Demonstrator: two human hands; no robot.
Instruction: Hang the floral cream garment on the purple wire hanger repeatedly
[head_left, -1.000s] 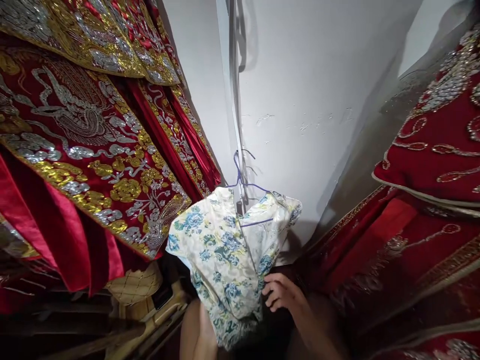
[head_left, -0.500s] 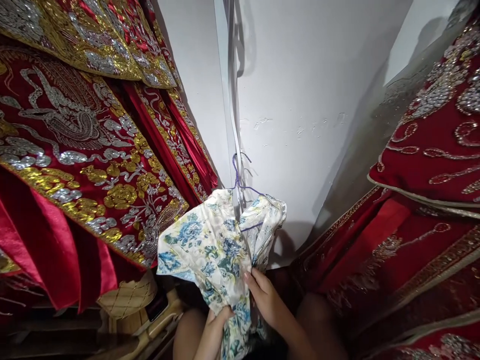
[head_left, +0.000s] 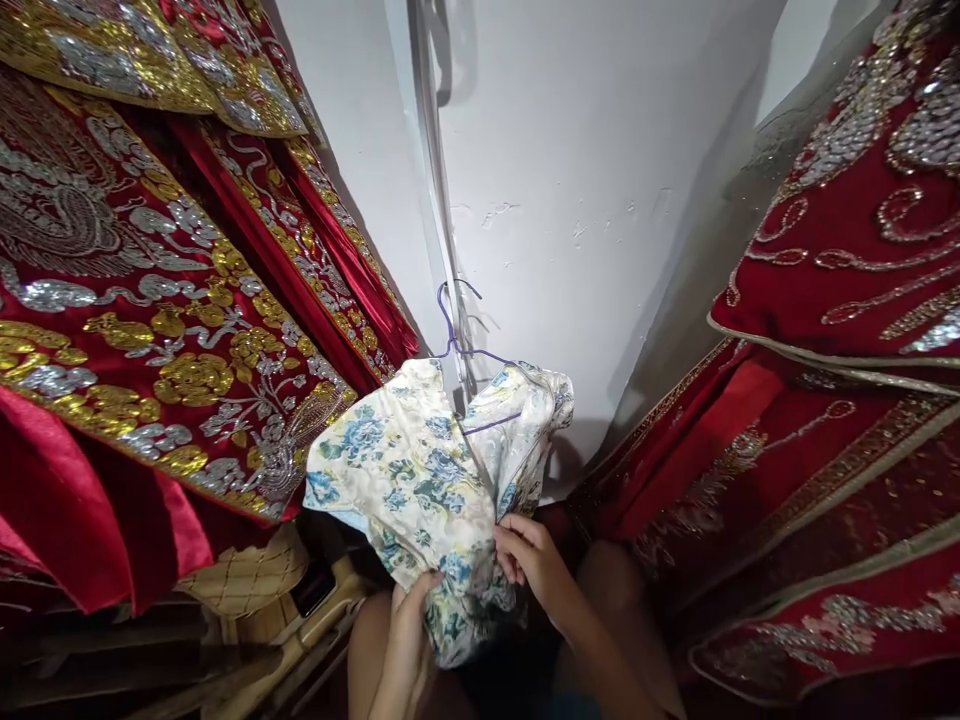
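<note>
A cream garment with a blue and green flower print (head_left: pixel 420 480) hangs on a purple wire hanger (head_left: pixel 461 340), whose hook rests on a thin rail against the white wall. My left hand (head_left: pixel 409 625) grips the garment's lower left part from below. My right hand (head_left: pixel 529 560) pinches the cloth at its right edge, close beside the left hand. Both hands bunch the fabric together at the bottom.
Red robes with heavy gold and silver embroidery (head_left: pixel 172 330) hang close on the left. More red embroidered cloth (head_left: pixel 817 420) crowds in from the right. A white wall (head_left: pixel 600 180) is behind. Tan quilted cushion (head_left: pixel 247 575) and wooden furniture sit low on the left.
My right hand has gone from hovering open beside the garment to pinching it. My left hand has come up and taken hold of the cloth. The fabric is more bunched now.
</note>
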